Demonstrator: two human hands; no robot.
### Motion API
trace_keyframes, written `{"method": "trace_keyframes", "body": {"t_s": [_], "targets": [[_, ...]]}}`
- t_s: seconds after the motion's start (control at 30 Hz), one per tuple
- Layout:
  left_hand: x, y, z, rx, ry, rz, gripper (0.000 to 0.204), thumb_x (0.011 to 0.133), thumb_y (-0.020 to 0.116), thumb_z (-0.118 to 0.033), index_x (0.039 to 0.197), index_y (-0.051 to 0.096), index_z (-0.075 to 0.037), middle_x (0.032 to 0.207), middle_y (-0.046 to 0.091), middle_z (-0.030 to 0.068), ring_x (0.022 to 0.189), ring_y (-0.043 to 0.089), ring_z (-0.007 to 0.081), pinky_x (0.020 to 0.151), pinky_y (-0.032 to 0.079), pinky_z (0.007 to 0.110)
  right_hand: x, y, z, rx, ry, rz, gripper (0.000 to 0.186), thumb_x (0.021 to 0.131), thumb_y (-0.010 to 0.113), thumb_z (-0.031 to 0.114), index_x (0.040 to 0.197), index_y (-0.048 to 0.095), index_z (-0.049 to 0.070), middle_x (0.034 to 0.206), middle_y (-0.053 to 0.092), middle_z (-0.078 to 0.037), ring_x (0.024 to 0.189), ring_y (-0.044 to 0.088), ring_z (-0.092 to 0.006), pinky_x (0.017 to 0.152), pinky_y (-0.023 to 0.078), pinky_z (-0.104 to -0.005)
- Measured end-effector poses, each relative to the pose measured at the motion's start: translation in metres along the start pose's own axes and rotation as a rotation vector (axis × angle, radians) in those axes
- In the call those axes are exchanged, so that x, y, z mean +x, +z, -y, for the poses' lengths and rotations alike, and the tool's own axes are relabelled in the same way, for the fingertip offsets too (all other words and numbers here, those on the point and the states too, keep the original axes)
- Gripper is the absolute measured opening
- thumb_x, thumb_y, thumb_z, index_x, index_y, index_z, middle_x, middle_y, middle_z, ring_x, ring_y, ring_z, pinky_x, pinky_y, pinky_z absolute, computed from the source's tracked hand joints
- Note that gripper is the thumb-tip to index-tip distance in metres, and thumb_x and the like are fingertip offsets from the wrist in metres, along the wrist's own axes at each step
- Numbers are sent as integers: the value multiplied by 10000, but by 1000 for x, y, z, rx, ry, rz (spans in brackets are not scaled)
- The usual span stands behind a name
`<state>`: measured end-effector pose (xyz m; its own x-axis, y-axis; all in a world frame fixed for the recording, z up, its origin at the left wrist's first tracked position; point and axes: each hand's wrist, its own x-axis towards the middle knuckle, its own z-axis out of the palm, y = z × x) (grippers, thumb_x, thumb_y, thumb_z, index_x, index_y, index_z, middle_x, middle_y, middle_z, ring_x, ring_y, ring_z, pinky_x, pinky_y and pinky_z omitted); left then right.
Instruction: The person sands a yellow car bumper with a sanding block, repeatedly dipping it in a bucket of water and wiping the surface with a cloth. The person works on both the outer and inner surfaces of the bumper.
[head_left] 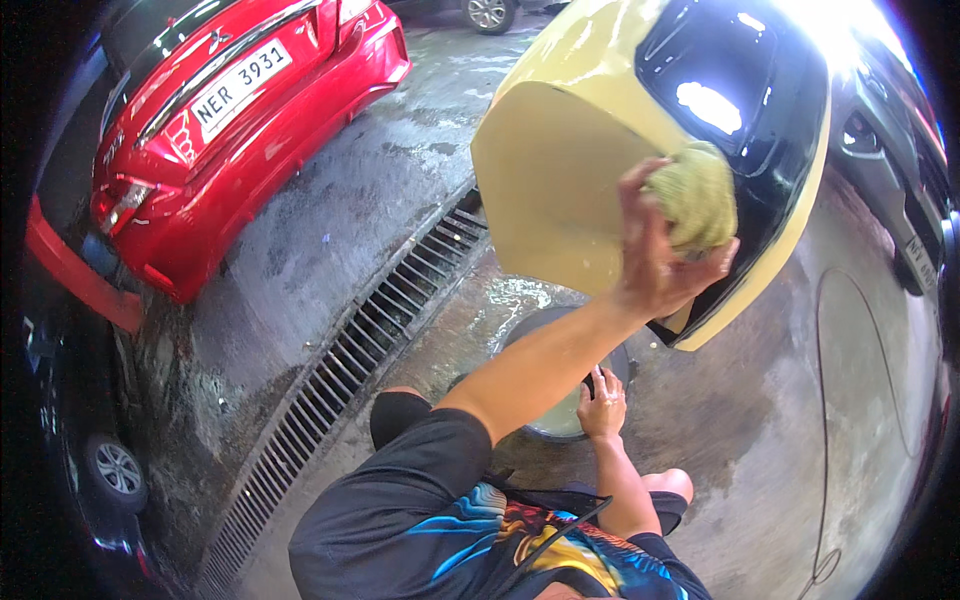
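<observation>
My left hand (660,255) is raised, fingers and thumb spread around a bunched yellow-green cloth (695,200). It presses the cloth to a glossy vehicle body, where a cream-yellow panel (560,190) meets a black section (790,180). Lower down, my right hand (603,405) is at the near right side of a round bucket (560,425), partly hidden behind my left forearm. Its fingers reach forward, looking wet, with white specks on them. A small dark patch shows by the fingertips; I cannot make out what it is.
A red car (270,130) stands at the upper left, a dark car (100,470) at the left edge. A metal drain grate (350,350) runs diagonally across the wet concrete floor. To the right are a thin dark hose or cable (822,400) and a grey vehicle (885,170).
</observation>
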<state>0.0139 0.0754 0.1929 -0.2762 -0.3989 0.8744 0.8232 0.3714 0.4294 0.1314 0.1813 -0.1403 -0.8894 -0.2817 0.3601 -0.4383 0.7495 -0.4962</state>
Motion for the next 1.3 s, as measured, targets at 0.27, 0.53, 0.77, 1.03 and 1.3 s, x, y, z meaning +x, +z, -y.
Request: {"method": "trace_keyframes", "body": {"t_s": [0.27, 0.53, 0.77, 1.03, 1.3], "targets": [[18, -16, 47, 462, 630, 302, 467, 803, 847, -518, 922, 641, -116, 1139, 648, 102, 1073, 656, 358, 886, 521, 523, 1, -1, 1, -8, 0, 19, 534, 893, 801, 159, 1404, 653, 108, 1376, 657, -178, 1253, 642, -404, 1020, 541, -525], [125, -91, 141, 783, 345, -51, 495, 775, 835, -428, 1045, 699, -37, 1070, 672, 207, 1039, 664, 438, 838, 569, 568, -1, -3, 5, -7, 1, 23, 513, 904, 799, 163, 1397, 663, 114, 1374, 664, -174, 1246, 649, -393, 1016, 543, -516], [162, -124, 154, 602, -69, -286, 393, 748, 845, -258, 993, 708, 18, 1015, 717, 214, 925, 697, 453, 830, 545, 545, 2, -3, 7, 1, -4, 52, 527, 898, 806, 158, 1402, 657, 119, 1366, 666, -168, 1231, 650, -398, 1012, 539, -529], [78, -1, 78, 369, 678, 33, 442, 731, 807, -556, 890, 660, -171, 1127, 699, 87, 1061, 688, 329, 781, 509, 495, 5, -6, 7, -55, 17, 84, 523, 908, 805, 165, 1408, 660, 110, 1382, 663, -170, 1264, 642, -383, 1018, 543, -522], [52, -75, 120, 669, 636, 219, 390, 768, 781, -489, 1012, 655, -212, 1228, 653, 111, 1171, 658, 336, 800, 539, 531, 4, -6, 5, -44, 9, 112, 524, 910, 806, 174, 1410, 667, 100, 1380, 667, -187, 1256, 650, -399, 1022, 547, -510]]}}
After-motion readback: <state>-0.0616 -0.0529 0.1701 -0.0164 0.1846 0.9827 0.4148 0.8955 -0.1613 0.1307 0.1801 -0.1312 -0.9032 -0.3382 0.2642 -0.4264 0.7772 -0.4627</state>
